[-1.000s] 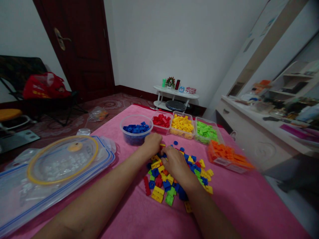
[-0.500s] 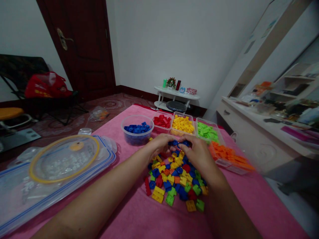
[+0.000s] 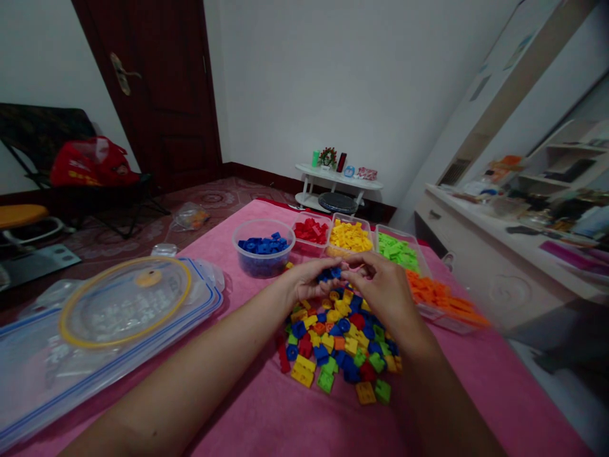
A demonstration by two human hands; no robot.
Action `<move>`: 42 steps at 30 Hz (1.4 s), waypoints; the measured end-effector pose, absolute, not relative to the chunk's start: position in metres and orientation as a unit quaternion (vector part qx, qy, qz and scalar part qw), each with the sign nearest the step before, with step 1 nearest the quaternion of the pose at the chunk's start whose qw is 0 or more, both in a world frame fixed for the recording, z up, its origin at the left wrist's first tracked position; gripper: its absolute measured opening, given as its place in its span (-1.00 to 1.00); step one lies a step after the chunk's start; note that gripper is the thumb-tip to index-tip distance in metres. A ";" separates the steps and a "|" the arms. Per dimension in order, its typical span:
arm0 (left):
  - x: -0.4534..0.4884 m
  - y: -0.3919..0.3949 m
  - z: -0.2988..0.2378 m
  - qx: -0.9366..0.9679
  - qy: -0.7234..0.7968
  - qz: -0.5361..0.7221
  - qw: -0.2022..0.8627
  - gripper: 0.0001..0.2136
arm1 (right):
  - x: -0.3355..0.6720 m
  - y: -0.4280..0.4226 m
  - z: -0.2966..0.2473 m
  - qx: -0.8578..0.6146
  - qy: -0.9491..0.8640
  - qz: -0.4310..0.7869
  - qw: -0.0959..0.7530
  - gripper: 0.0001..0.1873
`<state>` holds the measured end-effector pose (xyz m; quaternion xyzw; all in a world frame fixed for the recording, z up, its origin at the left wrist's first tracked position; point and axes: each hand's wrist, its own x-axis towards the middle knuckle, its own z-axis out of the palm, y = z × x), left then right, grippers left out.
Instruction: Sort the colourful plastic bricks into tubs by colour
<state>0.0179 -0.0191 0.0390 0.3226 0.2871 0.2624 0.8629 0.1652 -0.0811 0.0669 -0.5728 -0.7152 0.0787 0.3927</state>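
Fingers of the left hand (image 3: 308, 280) curl palm-up around a few blue blocks (image 3: 330, 274); fingertips of the right hand (image 3: 384, 279) are pinched close together, touching or nearly touching the left fingertips. Whether the right fingers grip a piece: cannot tell.

Surroundings, largest first:

- Desk (image 3: 266, 406), pink-covered, extends beneath the fingers and to either side.
- Clear blue-edged plastic item (image 3: 200, 304), well left of the fingers; bag or lid, cannot tell.
- Round clear lid (image 3: 187, 270), yellow-rimmed, lying on that plastic.
- Pile of mixed toy building blocks (image 3: 339, 343), below the fingers and on the wearer's side of them: yellow, blue, red, green, orange.
- Round clear tub (image 3: 262, 268) with blue blocks, left of the fingers and slightly beyond.
- Orange-block box (image 3: 447, 320), right of the fingers, partly behind the right hand.
- Three clear rectangular boxes just beyond the fingers: red-block box (image 3: 309, 252), yellow-block box (image 3: 337, 251), green-block box (image 3: 421, 259), ordered left to right.
- Red strip-shaped block (image 3: 283, 357), at the pile's left edge, nearer the wearer than the fingers.
- Blue round piece (image 3: 291, 351), just beside that strip.
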 end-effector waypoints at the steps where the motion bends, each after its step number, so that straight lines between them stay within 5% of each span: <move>1: 0.012 -0.016 0.045 0.345 0.292 0.292 0.843 -0.89 | 0.168 -0.080 0.066 -0.582 -0.715 0.077 0.380 -0.89; 4: -0.012 -0.003 0.062 0.419 0.315 0.422 0.740 -0.92 | 0.177 -0.077 0.061 -0.618 -0.727 0.079 0.289 -0.94; 8: -0.046 0.018 0.067 0.542 0.439 0.538 0.474 -0.83 | 0.181 -0.078 0.053 -0.648 -0.743 0.107 0.132 -0.88; 12: -0.062 0.026 0.061 0.674 0.524 0.475 0.214 -0.78 | 0.179 -0.081 0.051 -0.649 -0.746 0.118 0.089 -0.88; 15: -0.057 0.021 0.061 0.728 0.540 0.405 0.114 -0.79 | 0.189 -0.078 0.054 -0.652 -0.744 0.095 0.111 -0.87; 24: -0.004 -0.004 0.041 0.845 0.407 0.306 0.165 -0.80 | 0.230 -0.061 0.035 -0.694 -0.709 0.057 0.112 -0.79; 30: 0.020 -0.015 0.009 0.896 0.333 0.234 0.176 -0.63 | 0.212 -0.052 0.003 -0.589 -0.786 0.076 0.172 -0.52; 42: 0.027 -0.011 -0.011 0.949 0.244 0.161 0.117 -0.75 | 0.225 -0.053 0.009 -0.688 -0.716 0.043 0.110 -0.77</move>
